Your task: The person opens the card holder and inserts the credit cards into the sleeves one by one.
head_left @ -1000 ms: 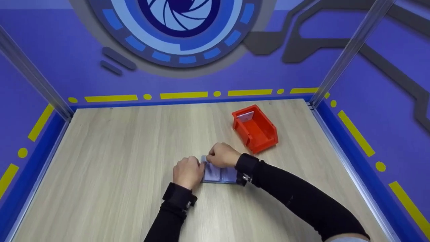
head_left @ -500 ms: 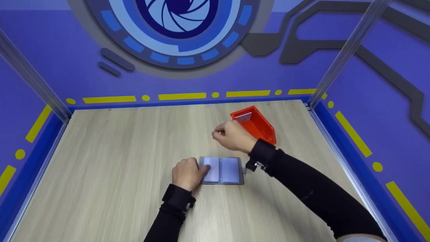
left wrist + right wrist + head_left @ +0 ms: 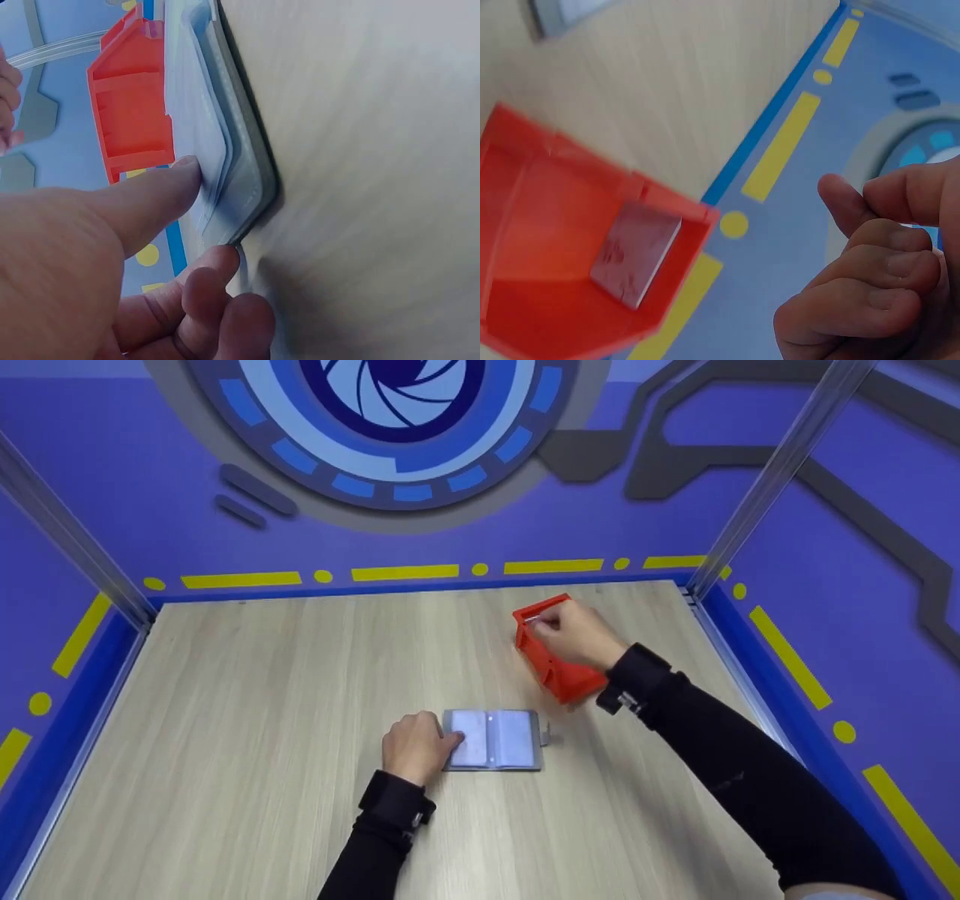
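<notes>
A small card holder (image 3: 514, 739) with clear sleeves and a grey cover lies spread open on the table. My left hand (image 3: 416, 748) is at its left edge. In the left wrist view, the thumb presses on the sleeves (image 3: 196, 112) and the fingers curl at the cover's edge, gripping it. Over the far end of the red bin (image 3: 574, 682) hovers my right hand (image 3: 577, 634), fingers loosely curled around nothing. The right wrist view has a thin stack of pale pink patterned cards (image 3: 634, 251) inside the bin, apart from the fingers.
The wooden table (image 3: 262, 720) is bounded by blue printed walls (image 3: 375, 544) at the back and sides. Metal posts (image 3: 780, 480) rise at the back corners. A small clasp tab (image 3: 546, 735) sticks out from the holder's right side.
My right hand has left the card holder and moved up and right to over the red bin, uncovering the holder's sleeves. The left hand has stayed at the holder's left edge.
</notes>
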`<control>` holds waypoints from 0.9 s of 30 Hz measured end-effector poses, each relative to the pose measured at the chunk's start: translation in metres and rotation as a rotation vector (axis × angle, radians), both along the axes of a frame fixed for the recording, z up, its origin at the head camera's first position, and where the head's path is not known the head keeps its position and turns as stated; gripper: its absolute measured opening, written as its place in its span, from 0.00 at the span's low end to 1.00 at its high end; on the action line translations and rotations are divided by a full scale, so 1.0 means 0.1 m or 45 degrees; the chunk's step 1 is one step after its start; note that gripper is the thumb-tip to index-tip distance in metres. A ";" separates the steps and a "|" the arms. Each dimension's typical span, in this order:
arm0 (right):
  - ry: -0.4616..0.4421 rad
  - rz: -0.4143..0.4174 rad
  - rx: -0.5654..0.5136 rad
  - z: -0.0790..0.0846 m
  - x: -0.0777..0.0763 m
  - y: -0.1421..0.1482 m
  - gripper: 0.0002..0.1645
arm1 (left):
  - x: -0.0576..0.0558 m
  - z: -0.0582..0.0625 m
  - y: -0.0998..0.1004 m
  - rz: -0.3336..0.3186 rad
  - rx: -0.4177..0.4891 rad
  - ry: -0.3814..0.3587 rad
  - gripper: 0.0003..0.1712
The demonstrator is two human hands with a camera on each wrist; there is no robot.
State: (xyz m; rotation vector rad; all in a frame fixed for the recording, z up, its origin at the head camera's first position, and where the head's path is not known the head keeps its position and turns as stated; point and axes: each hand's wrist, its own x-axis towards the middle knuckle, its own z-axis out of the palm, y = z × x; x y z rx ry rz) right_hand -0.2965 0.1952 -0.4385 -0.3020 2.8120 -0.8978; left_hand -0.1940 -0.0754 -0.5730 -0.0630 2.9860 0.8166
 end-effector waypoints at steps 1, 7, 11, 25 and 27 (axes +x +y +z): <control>-0.013 -0.028 -0.002 0.02 -0.04 0.05 0.17 | 0.00 0.00 0.00 0.000 0.003 0.002 0.30; 0.007 -0.123 0.097 0.07 -0.32 0.30 0.18 | 0.00 -0.01 -0.01 0.000 0.044 0.010 0.24; 0.032 -0.145 0.245 -0.03 -0.49 0.39 0.16 | 0.00 -0.01 0.00 0.002 0.044 -0.003 0.22; 0.371 -0.026 0.841 -0.64 -1.03 0.36 0.27 | -0.01 -0.02 -0.02 0.006 0.036 -0.006 0.21; 0.371 -0.021 0.863 -0.69 -1.07 0.37 0.27 | -0.01 -0.01 0.00 0.005 0.036 -0.014 0.21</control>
